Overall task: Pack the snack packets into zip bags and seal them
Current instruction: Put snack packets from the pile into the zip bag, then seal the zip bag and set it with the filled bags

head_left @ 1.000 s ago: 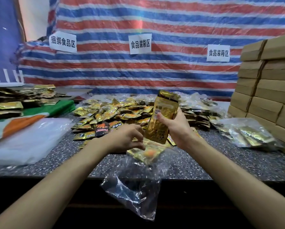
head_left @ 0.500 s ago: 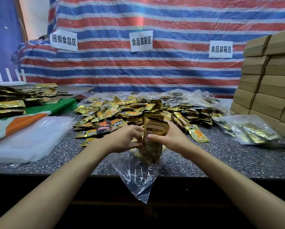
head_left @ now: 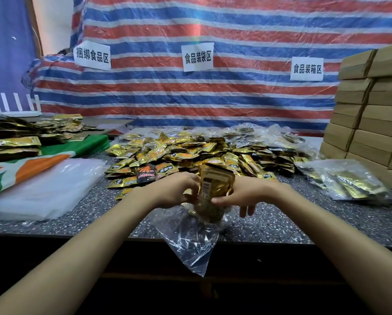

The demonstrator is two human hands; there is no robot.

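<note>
A clear zip bag [head_left: 194,242] hangs over the front edge of the speckled table [head_left: 304,226], its mouth held up between my hands. A stack of gold snack packets [head_left: 215,185] stands half inside the bag's mouth. My left hand [head_left: 174,189] grips the left rim of the bag. My right hand [head_left: 242,194] pinches the packets with thumb and forefinger, its other fingers pointing down. Behind my hands lies a big heap of loose gold packets [head_left: 190,153].
A pile of empty clear bags [head_left: 47,189] lies at the left, next to a green, white and orange cloth [head_left: 31,164] bearing more packets. A filled bag [head_left: 347,180] rests at the right before stacked cardboard boxes [head_left: 370,110]. A striped tarp [head_left: 190,92] hangs behind.
My right hand has brought the gold packets down from above the table into the bag's mouth. The bag has shifted up and closer between both hands.
</note>
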